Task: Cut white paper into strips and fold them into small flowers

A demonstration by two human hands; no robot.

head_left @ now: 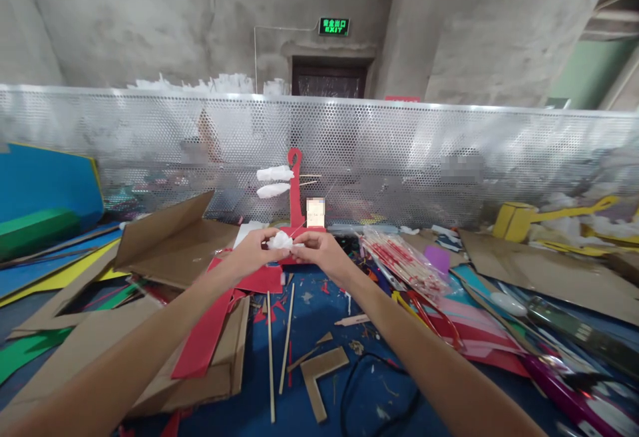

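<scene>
Perforated metal panelling [374,151] stands behind a blue table [309,304]. Over its far part, in front of a red upright [295,191], a crumpled white piece [281,242] is held: the left hand [253,246] pinches its left side, the right hand [322,251] its right end. Two pale sticks [270,357] and an L-shaped cardboard piece [327,362] lie nearer.

At the frame's center you have two hands, left hand [255,245] and right hand [322,251], one white wad [280,241], two white bundles [274,190] and one red upright [295,194]. Lower center gives you two long pale sticks [270,357] and one L-shaped cardboard piece [327,362]; right of center, one clear packet [403,263] (its contents overlap too much to tally).
</scene>
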